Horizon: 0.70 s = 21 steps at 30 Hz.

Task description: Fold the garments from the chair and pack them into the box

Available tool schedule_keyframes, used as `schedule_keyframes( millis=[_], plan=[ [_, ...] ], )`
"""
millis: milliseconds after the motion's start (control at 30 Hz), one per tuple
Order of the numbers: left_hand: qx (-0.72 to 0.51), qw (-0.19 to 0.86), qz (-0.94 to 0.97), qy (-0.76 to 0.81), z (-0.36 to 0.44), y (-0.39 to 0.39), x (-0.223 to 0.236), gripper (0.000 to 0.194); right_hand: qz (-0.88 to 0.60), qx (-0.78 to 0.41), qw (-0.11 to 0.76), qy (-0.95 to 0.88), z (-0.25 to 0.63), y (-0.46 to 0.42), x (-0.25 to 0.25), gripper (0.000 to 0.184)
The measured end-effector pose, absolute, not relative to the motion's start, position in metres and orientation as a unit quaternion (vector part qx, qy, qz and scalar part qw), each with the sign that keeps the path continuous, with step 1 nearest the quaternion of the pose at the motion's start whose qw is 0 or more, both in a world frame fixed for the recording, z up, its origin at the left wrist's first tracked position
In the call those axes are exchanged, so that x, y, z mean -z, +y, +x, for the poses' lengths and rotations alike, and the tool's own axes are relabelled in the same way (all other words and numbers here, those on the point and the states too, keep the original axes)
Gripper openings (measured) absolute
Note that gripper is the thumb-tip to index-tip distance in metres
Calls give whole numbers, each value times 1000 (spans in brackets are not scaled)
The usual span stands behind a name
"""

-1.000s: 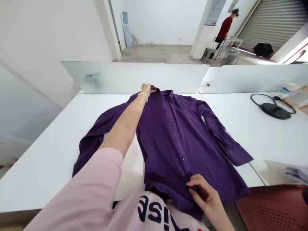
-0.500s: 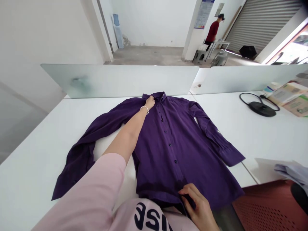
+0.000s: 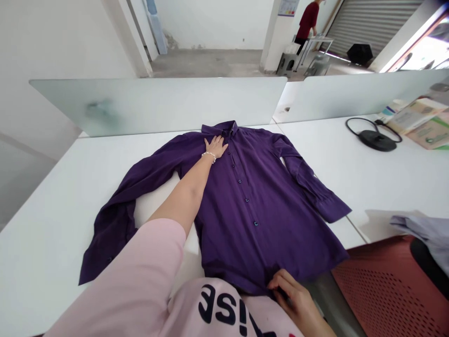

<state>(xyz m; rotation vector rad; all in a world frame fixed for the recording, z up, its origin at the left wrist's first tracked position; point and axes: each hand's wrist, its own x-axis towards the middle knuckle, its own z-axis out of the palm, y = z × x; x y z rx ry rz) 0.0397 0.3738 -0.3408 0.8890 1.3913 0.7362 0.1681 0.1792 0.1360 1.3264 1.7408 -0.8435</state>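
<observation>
Behind the right hand point(image 3: 293, 299), shirt hem point(image 3: 245, 283) partly hidden.

A frosted partition point(image 3: 157, 105) stands along the far edge of the white table point(image 3: 414, 185), with a second panel point(image 3: 343, 100) to its right. Near that edge, on the right, lies a black disc with a looped cable point(image 3: 379, 140), cartons point(image 3: 417, 113) just beside it. By the near edge, right, are a red perforated chair point(image 3: 386, 285) and grey cloth point(image 3: 430, 231). Beyond the partition show a water dispenser point(image 3: 157, 35), a person in dark red point(image 3: 308, 21), a stool point(image 3: 286, 63) and a roller shutter point(image 3: 379, 25)
</observation>
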Motion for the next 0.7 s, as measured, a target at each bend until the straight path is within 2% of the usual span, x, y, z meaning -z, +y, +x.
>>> schedule_keyframes(
  millis=[100,233,300,367,533,700],
  plan=[
    [-326,607,389,612,38,372,335,48,524,315,395,685,168,179,-147,20],
    [-375,591,394,596,31,359,326,50,555,227,337,726,145,190,-144,20],
    [-394,589,400,581,23,348,320,50,550,235,310,739,126,196,-131,18],
    [-401,587,415,568,12,334,313,49,523,295,301,741,105,198,-110,19],
    [-396,575,479,533,-16,279,293,46,395,438,359,723,69,184,-50,18],
    [-387,561,491,543,-25,210,278,48,273,460,442,720,56,167,-13,12]
  ],
)
